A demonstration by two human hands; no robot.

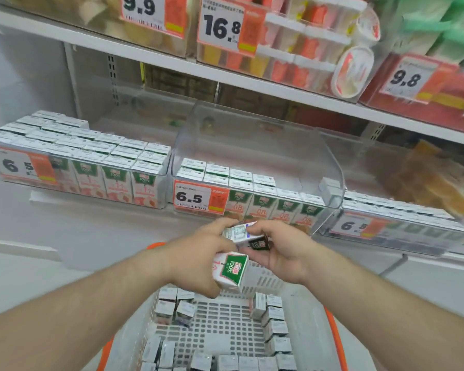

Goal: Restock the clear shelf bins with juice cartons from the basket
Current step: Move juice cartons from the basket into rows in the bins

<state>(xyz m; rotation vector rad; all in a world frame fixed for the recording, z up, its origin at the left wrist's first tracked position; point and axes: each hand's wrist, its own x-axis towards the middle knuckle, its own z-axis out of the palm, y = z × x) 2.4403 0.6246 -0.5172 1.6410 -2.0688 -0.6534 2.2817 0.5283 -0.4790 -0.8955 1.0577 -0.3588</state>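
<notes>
Above the basket's far rim, both hands meet over two juice cartons. The left hand point(198, 259) curls its fingers round the lower carton point(231, 269), which lies tilted, its long axis running from lower left to upper right, its green "100%" face turned toward the camera and its top end toward the shelf. The right hand point(281, 250) holds the upper carton point(248, 236) between thumb and fingers; this one lies nearly level, long axis running left to right, with its pale printed top turned toward the left hand. The two cartons are touching or very nearly so; I cannot tell which.

Below them the grey slatted basket point(306, 325) with its orange frame holds more cartons packed along its left, right and near walls, the middle of its floor bare.

Ahead, the middle clear bin point(330, 167) is partly filled: cartons stand upright along its front edge and a few rows back on the left side, with open room toward the back right corner. The left bin point(160, 188) looks full, and the right bin point(402, 231) shows rows of carton tops, though blur hides much of it.

The step in hand looks like the carry from basket to shelf, or a sorting of the pair. The next move would probably call for turning each carton upright, green face forward, and setting it down behind the standing rows in the middle bin.
</notes>
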